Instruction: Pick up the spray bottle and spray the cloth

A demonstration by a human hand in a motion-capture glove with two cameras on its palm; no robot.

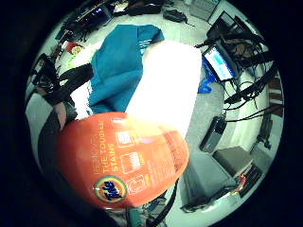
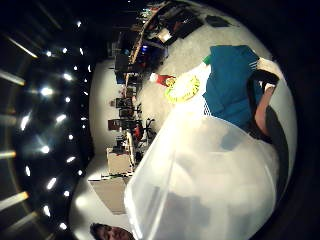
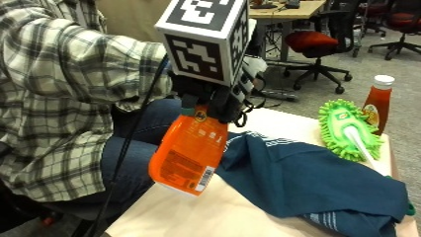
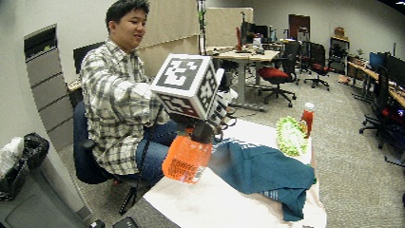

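hand [image 3: 214, 101] apparently grips orange spray bottle [image 3: 189, 154] above white table [image 3: 217, 212], office behind.

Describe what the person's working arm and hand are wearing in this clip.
The right hand wears a black glove fitted with white plastic parts near the knuckles. Black straps of the glove show at the edge of the palm views. The arm is covered by the sleeve of a plaid shirt in grey, white and dark checks.

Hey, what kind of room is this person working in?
Probably an open office or lab: desks with rolling office chairs stand on carpet behind the table, and a filing cabinet lines the wall.
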